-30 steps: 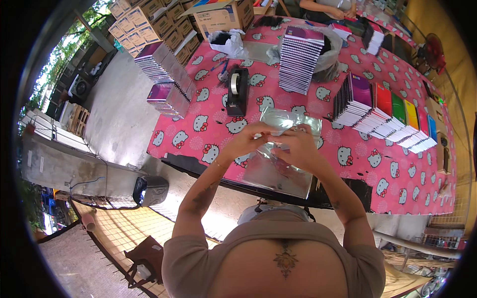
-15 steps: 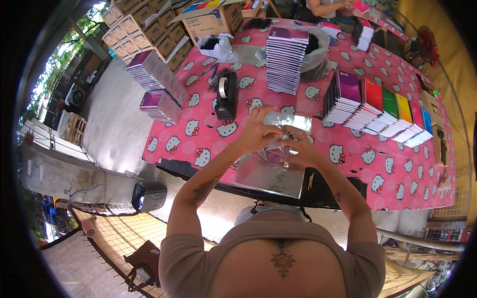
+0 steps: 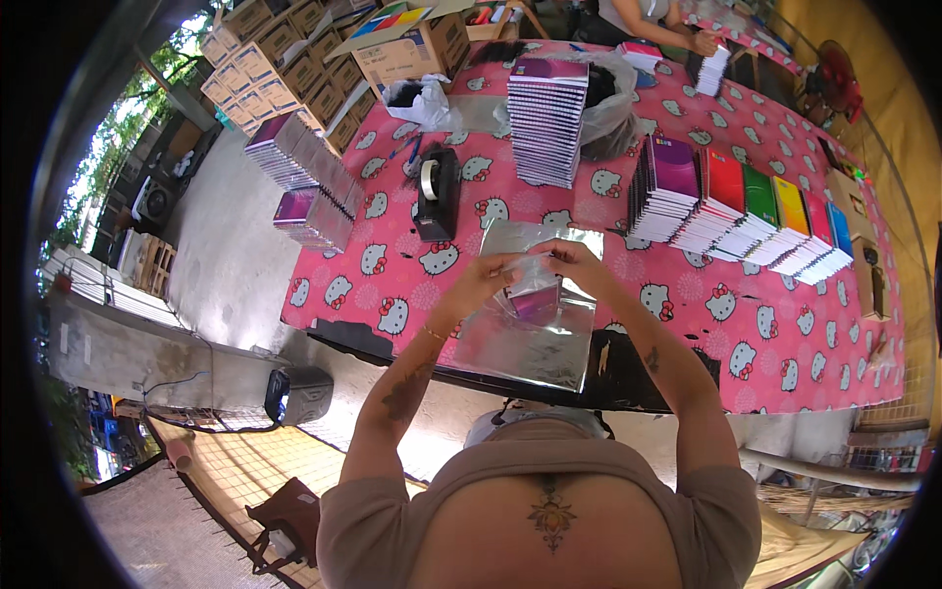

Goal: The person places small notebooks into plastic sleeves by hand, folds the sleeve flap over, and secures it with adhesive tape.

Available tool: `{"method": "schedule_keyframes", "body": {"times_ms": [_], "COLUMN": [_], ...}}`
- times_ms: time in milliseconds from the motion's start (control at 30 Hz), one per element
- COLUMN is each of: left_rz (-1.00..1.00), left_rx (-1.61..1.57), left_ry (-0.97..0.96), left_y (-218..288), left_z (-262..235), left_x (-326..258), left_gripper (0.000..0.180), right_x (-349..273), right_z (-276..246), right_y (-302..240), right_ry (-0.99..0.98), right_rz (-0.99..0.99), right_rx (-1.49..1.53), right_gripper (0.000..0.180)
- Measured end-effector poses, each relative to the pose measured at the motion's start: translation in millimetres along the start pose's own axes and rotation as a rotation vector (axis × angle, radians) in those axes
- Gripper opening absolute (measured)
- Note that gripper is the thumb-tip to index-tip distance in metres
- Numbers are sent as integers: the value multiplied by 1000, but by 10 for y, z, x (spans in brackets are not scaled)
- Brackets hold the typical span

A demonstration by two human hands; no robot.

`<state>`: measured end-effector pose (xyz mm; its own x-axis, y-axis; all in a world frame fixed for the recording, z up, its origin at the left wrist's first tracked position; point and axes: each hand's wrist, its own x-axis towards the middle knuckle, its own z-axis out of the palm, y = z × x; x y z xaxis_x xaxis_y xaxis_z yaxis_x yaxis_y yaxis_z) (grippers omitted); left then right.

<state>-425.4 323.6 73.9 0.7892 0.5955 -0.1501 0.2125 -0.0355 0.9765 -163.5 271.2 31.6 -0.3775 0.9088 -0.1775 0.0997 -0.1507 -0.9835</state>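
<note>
our left hand (image 3: 486,283), our right hand (image 3: 576,265) — both pinching one clear wrapper (image 3: 531,269), one purple notebook (image 3: 538,307) just below them, one tape dispenser (image 3: 438,201) beyond our left

You hold clear, crinkled plastic (image 3: 531,272) by its far end, a purple-covered notebook (image 3: 537,305) showing at it, tilted; whether enclosed is unclear. Beneath, a shiny silvery sheet (image 3: 525,356) lies flat at the surface's (image 3: 414,287) near edge.
</note>
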Motion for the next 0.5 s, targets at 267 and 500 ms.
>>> {"method": "schedule_keyframes", "body": {"times_ms": [267, 500], "left_rz": [718, 398], "left_rx": [1123, 768], "left_ry": [318, 266], "left_y": [363, 333], "left_z": [263, 237], "left_x": [-434, -332], "left_gripper": [38, 27], "right_x": [-476, -411], "right_z": [408, 508], "right_y": [-523, -342], "right_ry": [264, 353], "right_rz": [-728, -505], "right_rx": [-944, -679], "right_gripper": [40, 38]}}
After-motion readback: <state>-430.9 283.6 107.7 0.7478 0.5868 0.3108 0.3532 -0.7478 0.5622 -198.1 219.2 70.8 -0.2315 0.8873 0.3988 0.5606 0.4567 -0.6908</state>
